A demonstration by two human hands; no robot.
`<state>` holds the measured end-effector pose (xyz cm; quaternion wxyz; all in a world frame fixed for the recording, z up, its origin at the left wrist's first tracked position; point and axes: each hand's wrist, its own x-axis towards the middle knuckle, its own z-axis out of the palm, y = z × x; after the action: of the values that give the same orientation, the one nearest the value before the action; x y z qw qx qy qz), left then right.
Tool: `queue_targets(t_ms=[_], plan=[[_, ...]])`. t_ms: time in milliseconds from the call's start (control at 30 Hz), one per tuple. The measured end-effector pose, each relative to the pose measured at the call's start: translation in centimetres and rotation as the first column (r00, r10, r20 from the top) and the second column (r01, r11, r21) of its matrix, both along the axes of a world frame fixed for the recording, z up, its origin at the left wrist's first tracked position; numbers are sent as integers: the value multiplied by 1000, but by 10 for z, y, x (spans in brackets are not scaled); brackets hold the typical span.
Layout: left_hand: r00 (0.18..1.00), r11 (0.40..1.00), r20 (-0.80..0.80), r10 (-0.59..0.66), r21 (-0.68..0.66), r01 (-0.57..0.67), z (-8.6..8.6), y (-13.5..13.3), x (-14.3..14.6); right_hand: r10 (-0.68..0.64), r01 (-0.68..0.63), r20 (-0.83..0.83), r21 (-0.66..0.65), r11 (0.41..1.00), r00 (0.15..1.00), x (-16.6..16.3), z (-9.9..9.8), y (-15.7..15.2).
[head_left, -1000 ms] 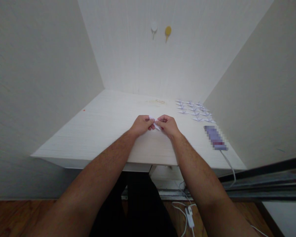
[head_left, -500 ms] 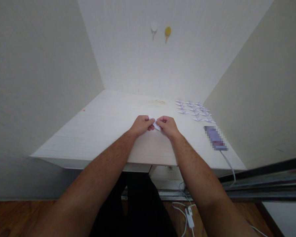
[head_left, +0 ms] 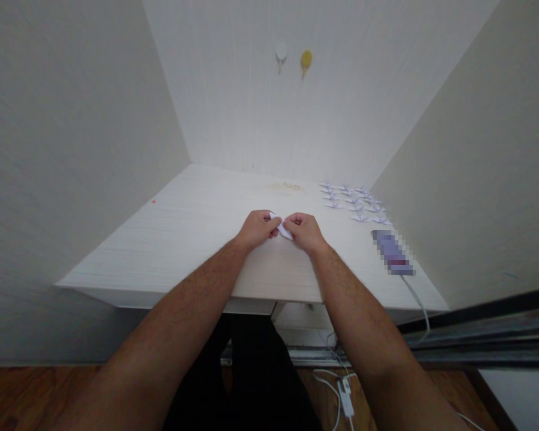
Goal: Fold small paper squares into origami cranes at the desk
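Observation:
A small folded piece of white paper [head_left: 285,232] is pinched between my two hands, over the middle of the white desk [head_left: 184,239]. My left hand [head_left: 259,228] is closed on its left side, thumb on top. From the right, my right hand [head_left: 304,230] grips it with thumb and forefinger. The two thumbs almost meet on the paper. Most of the paper is covered by my fingers, so its exact folded shape is hard to make out.
Several white paper cranes [head_left: 358,206] stand in rows at the desk's back right. A blurred-out phone [head_left: 393,251] lies nearer, its white cable [head_left: 417,297] running over the front edge. A power strip [head_left: 345,396] rests on the floor. Two hooks [head_left: 306,60] hang on the back wall.
Both hands keep their pinch on the folded paper; its lower right part shows slightly more now. Nothing else has visibly moved beyond a tiny shift of the view.

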<state>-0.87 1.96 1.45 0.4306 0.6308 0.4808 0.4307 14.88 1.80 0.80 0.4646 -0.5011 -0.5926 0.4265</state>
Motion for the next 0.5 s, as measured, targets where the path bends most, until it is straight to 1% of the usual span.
queue_targets(t_ms=[100,200,367,500], plan=[[999,1000,-28,21,22,-21,-2,1,-1,-13,13,16,-2,1000,1000,-1,1,-1],[999,998,-29,42,38,-41,-5,3,-1,-28,27,77,19,999,997,0,2,-2],[999,1000,43,1,9,-2,-6,5,0,-30,26,97,49,998,995,0,2,-2],[998,1000,65,-14,10,14,-6,6,-1,1,-6,82,54,999,997,0,2,-1]])
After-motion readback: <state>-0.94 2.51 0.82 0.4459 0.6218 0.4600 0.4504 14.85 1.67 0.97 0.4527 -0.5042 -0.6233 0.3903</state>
